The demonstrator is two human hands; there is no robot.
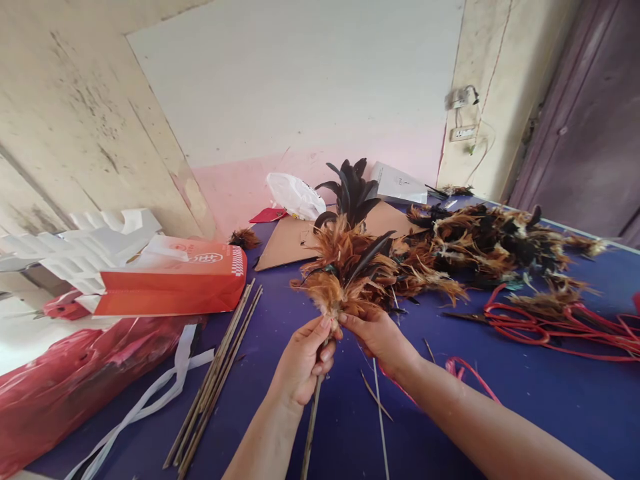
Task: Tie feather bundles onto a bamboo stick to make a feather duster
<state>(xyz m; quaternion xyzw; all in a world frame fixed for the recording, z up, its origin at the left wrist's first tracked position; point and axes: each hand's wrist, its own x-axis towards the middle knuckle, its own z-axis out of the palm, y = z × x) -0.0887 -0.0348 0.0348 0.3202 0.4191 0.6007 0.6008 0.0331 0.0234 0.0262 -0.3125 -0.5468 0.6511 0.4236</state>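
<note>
A feather duster (345, 257) of brown and black feathers bound to a thin stick (311, 427) is held up over the blue table. My left hand (300, 360) is closed around the stick just under the feathers, its thumb against the binding. With bent fingers my right hand (377, 337) pinches the feather bases from the other side. Its fingertips are partly hidden by the feathers. A pink-red strip (400, 388) shows beneath my right wrist; where its upper end goes is hidden.
Loose feathers (480, 243) lie piled at the back right. Nearby are scissors (465, 317) and tangled red plastic strip (530, 327). Several bare sticks (215, 380) lie left, beside white strips (150, 400), an orange paper bag (170, 287) and a red plastic bag (85, 380). Cardboard (285, 243) lies behind.
</note>
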